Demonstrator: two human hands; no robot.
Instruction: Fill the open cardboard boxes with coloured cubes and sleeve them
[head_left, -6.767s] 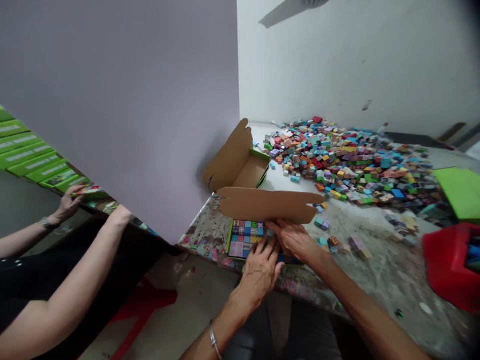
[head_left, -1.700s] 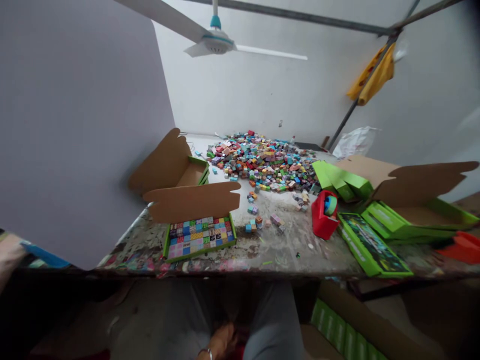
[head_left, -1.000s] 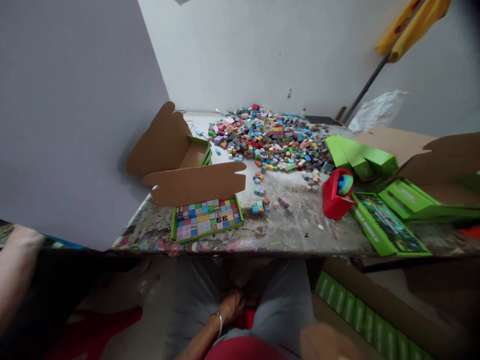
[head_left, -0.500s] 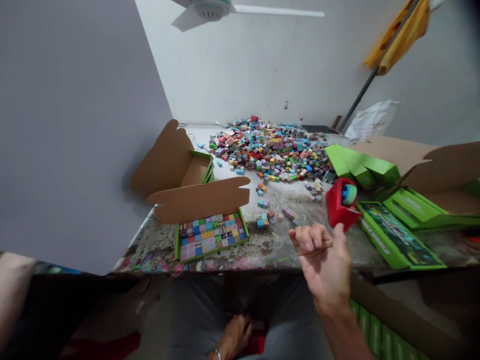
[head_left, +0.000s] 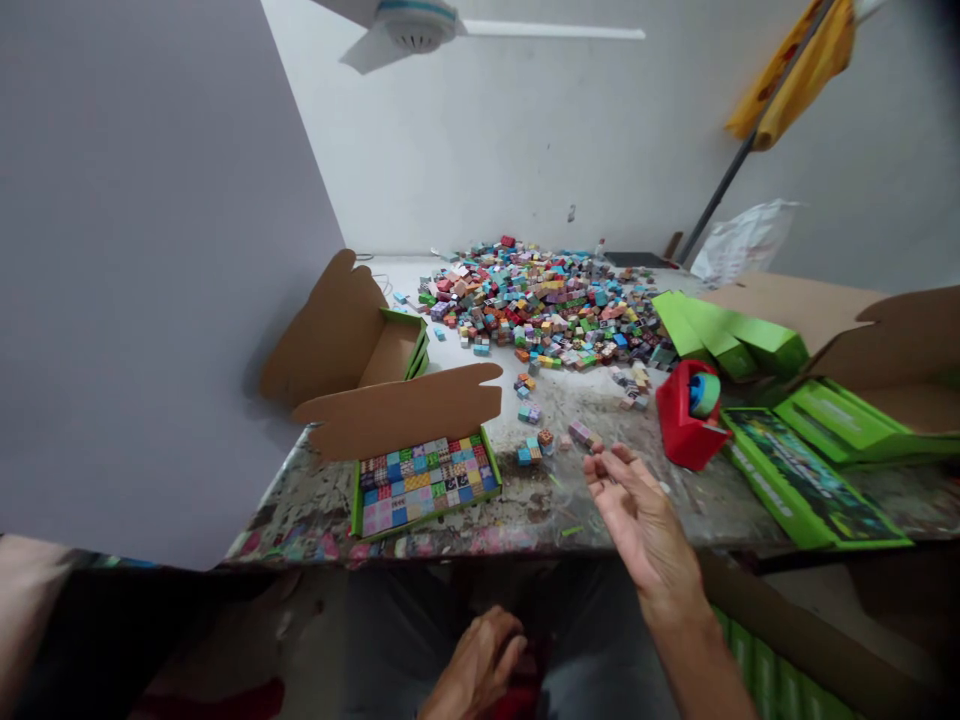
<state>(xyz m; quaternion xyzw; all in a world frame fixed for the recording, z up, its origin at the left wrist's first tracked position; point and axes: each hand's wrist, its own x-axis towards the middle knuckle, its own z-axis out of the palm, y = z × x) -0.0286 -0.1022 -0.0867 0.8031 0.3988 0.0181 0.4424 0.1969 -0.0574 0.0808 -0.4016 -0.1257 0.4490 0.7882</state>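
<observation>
My right hand (head_left: 637,515) hovers over the table's front edge, palm turned partly up and fingers loosely bent, with nothing visible in it. Just beyond its fingertips lies a short row of pinkish-purple cubes (head_left: 583,433). My left hand (head_left: 480,660) is low over my lap, below the table edge, its fingers loosely curled and thumb apart; I see nothing in it. On the table to the left stands an open green box (head_left: 491,490) filled with rows of patterned cubes (head_left: 420,480), its brown cardboard flap (head_left: 405,410) raised.
A large heap of colourful cubes (head_left: 540,300) covers the back of the table. A red tape dispenser (head_left: 686,425) stands at right beside a green printed box (head_left: 814,480). Another open box (head_left: 405,345) sits behind left. A grey panel (head_left: 150,280) rises at far left.
My right hand has loosened from a curled fist, its fingers stretching toward the loose cubes. My left hand has risen slightly over the lap. The view has shifted a little.
</observation>
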